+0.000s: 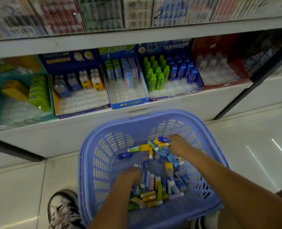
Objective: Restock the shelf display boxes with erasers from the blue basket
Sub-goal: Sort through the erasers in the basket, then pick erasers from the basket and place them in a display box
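Blue basket (155,114) holds erasers (151,182); right fingers (170,140) clamp several, left fingers (133,173) buried among them, grip unclear.

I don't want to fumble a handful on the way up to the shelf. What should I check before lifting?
1. Right hand gripping erasers: ok, it holds a mixed bunch.
2. Left hand grip: cannot tell, fingers buried in the pile.
3. Bunch sorted to one kind: not ok, blue, yellow and green together.
4. Room in the animal-eraser box: ok, front rows empty.
5. Blue basket right in front of the shelf: ok.
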Demonstrator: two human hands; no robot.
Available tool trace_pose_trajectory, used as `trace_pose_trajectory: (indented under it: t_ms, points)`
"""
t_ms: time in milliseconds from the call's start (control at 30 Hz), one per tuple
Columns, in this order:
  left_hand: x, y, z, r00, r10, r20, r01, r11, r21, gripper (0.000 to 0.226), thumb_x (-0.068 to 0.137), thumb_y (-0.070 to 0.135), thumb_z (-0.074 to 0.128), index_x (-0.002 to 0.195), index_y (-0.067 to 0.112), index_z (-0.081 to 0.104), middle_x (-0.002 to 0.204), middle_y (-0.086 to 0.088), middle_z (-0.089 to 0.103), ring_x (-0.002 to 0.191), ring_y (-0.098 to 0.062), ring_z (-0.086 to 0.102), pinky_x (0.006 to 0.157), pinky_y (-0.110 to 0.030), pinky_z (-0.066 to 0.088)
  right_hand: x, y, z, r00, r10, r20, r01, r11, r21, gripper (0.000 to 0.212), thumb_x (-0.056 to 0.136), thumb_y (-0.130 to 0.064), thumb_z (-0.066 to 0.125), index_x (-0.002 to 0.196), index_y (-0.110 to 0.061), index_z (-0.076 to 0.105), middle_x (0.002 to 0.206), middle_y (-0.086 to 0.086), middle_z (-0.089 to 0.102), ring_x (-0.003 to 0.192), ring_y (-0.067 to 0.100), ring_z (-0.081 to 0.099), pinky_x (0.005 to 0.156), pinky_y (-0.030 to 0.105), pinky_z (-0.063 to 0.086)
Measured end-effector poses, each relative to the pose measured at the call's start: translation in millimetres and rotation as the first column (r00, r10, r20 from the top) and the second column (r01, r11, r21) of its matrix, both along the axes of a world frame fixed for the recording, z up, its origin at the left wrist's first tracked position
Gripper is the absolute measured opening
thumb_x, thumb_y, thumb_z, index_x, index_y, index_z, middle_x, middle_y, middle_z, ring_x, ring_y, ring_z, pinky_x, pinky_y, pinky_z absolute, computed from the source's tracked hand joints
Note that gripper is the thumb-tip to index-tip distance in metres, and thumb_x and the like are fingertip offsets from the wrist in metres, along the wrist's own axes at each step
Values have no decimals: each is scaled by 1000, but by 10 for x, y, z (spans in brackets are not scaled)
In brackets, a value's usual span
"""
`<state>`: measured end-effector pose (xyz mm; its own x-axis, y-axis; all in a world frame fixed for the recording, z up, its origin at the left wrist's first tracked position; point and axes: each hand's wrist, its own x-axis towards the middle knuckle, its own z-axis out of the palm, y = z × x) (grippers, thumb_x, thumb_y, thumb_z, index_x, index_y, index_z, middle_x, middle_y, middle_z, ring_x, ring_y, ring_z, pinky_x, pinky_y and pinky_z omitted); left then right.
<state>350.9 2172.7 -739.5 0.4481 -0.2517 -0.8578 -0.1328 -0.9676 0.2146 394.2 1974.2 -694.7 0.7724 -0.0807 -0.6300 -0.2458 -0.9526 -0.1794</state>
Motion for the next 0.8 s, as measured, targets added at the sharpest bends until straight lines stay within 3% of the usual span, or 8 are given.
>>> trace_pose_trajectory:
  t_ms: [133, 267, 367, 500, 567, 667, 733, 800]
  points:
    - [-14, 82, -181, 997, 23, -67, -27, 998, -56, 16, 91, 18, 58, 106, 13, 56, 93, -8, 52, 85, -21, 53, 74, -34, 44, 43, -3, -440, 999, -11, 34, 11, 1000, -9, 63, 97, -4, 46, 150, -9, 15, 157, 16, 13, 132, 36, 40, 99, 40, 43]
    - [84, 62, -274, 969, 247, 8, -244, 961, -135, 11, 94, 9, 49, 94, 4, 59, 86, -17, 54, 77, -26, 56, 73, -34, 48, 73, 18, -695, 996, -16, 86, 23, 996, -88, 61, 94, 2, 45, 149, -12, 21, 155, 15, 14, 124, 39, 47, 92, 44, 47]
    - [211, 148, -336, 794, 566, 222, -512, 820, -258, 29, 95, 4, 46, 121, 2, 56, 118, -22, 59, 109, -35, 57, 89, -39, 47, 113, 7, -788, 994, 26, 106, -13, 992, -126, 55, 90, 4, 47, 142, -8, 32, 148, 18, 24, 119, 38, 49, 91, 44, 49]
    - [381, 303, -439, 581, 775, 248, -646, 624, -438, 34, 94, 2, 41, 122, 7, 59, 124, -19, 58, 108, -35, 56, 88, -38, 46, 105, -32, -809, 992, 73, 107, -59, 991, -123, 35, 92, -14, 55, 125, -7, 47, 124, 19, 52, 111, 35, 53, 85, 40, 50]
    - [433, 351, -539, 608, 741, 286, -632, 670, -391, 40, 94, -1, 38, 125, 10, 59, 126, -17, 57, 109, -33, 57, 86, -34, 45, 97, -62, -770, 993, 43, 109, -33, 995, -96, 34, 92, -22, 58, 123, -9, 51, 118, 19, 58, 108, 33, 55, 85, 38, 50]
    - [421, 387, -684, 687, 650, 324, -592, 760, -269, 35, 98, 8, 38, 130, 8, 53, 133, -15, 53, 120, -30, 51, 91, -28, 42, 57, -118, -629, 981, -166, 104, 137, 961, 242, 42, 88, -29, 66, 124, -8, 59, 113, 10, 64, 103, 24, 61, 88, 29, 50]
    - [373, 363, -717, 786, 517, 339, -511, 852, -113, 37, 99, 13, 43, 135, 5, 43, 139, -18, 43, 125, -31, 44, 97, -34, 42, 26, -148, -438, 965, -261, 17, 224, 858, 462, 39, 85, -30, 68, 117, -6, 66, 84, -3, 69, 75, 10, 65, 69, 15, 51]
    - [334, 332, -675, 839, 433, 330, -450, 892, -28, 43, 98, 19, 48, 137, 4, 36, 140, -18, 40, 124, -32, 45, 96, -37, 44, 22, -151, -229, 959, -278, -62, 263, 778, 571, 31, 88, -28, 64, 111, -8, 70, 69, -6, 66, 58, 8, 62, 57, 15, 51]
